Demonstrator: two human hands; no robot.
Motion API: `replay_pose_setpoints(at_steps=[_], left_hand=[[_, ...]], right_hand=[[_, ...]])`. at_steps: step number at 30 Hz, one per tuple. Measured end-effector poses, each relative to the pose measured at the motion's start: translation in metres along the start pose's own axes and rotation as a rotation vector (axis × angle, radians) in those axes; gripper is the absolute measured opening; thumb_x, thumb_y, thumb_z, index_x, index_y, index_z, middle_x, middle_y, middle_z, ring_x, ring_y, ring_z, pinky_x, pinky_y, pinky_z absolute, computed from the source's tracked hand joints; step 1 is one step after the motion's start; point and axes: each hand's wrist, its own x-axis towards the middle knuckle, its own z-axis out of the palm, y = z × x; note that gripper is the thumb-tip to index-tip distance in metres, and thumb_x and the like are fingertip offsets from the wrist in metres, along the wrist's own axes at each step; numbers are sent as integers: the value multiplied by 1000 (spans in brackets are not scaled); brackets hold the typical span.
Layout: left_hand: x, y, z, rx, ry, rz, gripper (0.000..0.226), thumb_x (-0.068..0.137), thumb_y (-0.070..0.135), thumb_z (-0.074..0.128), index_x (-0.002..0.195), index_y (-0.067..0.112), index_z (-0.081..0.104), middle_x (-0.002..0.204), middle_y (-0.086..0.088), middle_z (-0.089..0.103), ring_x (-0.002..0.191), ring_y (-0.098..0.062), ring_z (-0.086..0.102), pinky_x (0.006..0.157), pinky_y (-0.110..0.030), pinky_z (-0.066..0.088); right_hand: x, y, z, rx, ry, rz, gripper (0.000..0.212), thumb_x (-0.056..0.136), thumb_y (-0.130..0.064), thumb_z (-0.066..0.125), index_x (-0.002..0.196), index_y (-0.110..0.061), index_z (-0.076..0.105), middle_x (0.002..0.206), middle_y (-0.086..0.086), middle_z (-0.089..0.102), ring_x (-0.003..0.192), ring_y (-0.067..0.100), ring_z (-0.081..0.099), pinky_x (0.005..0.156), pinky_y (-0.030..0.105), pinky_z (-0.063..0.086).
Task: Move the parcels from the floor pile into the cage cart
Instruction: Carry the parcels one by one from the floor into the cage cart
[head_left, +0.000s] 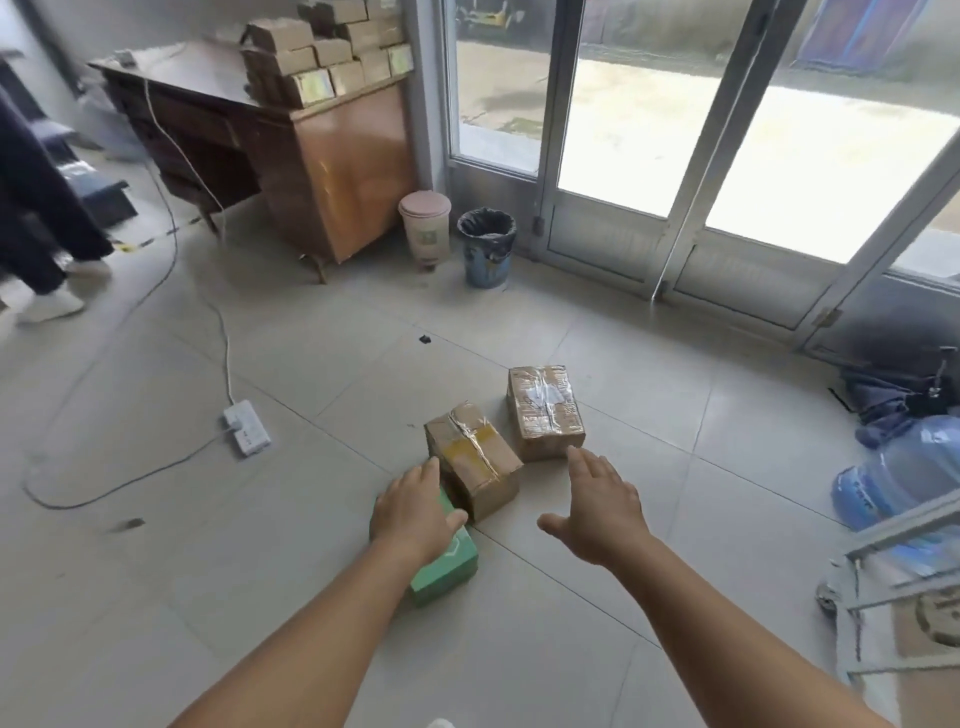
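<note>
Three parcels lie on the tiled floor. A taped brown box (475, 460) sits in the middle, a second brown box (545, 412) lies behind it to the right, and a green box (447, 558) lies in front, partly hidden. My left hand (415, 512) reaches over the green box with straight fingers beside the middle box's left face. My right hand (597, 506) hovers spread to the right of that box, holding nothing. The grey cage cart (893, 597) shows at the right edge.
A wooden desk (311, 150) stacked with brown boxes stands at the back. Two bins (485, 247) stand by the glass doors. A power strip (247, 430) and its cable lie on the left floor. A water jug (904, 467) lies right; a person's legs (41, 223) are far left.
</note>
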Motion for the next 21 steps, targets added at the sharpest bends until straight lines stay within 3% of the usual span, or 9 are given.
replay_pose_setpoints(at_steps=[8,21], left_hand=[[66,-43,-12,-26,-52,-51,75,90,46,59,150,18,22,145,-4,41,131,-24,41,104,-37,36],[266,-22,-5,-33,-188,-96,79,91,45,57,153,18,15,155,-5,30,139,-26,32,110,-38,32]], right_hand=[[68,-45,17,61,-60,-4,97,88,-50,62,157,-15,3,164,2,7,151,22,8,118,43,19],[257,-22,33,265,-113,165,97,87,-52,63,156,-12,6,163,2,13,149,20,15,116,39,24]])
